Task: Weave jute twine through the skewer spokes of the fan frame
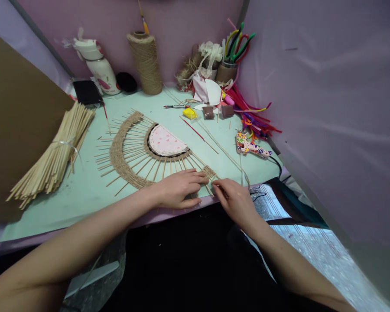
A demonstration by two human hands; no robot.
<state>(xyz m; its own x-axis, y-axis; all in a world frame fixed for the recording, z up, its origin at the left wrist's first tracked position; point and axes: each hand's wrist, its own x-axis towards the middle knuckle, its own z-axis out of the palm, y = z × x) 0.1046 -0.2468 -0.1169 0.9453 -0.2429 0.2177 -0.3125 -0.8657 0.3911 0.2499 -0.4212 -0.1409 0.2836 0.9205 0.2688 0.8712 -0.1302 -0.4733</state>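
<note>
A half-round woven fan point(117, 151) of thin sticks and jute twine lies near the table's front edge, with a pink-patterned fabric half-circle point(167, 141) at its centre. My left hand point(178, 188) rests flat over the lower sticks, fingers stretched toward a short woven patch point(209, 172) at the right end. Beside that patch, the thumb and fingertips of my right hand point(234, 197) are pinched together at the stick ends. Jute twine point(227, 151) runs across the table down to my right hand; the exact grip is partly hidden by the fingers.
A tied bundle of sticks point(55, 156) lies at left. Along the back stand a white bottle point(100, 69), a twine cone point(145, 65) and a tool holder point(226, 71). A patterned glue gun point(251, 146) and colourful pipe cleaners point(250, 115) lie at right, near the wall.
</note>
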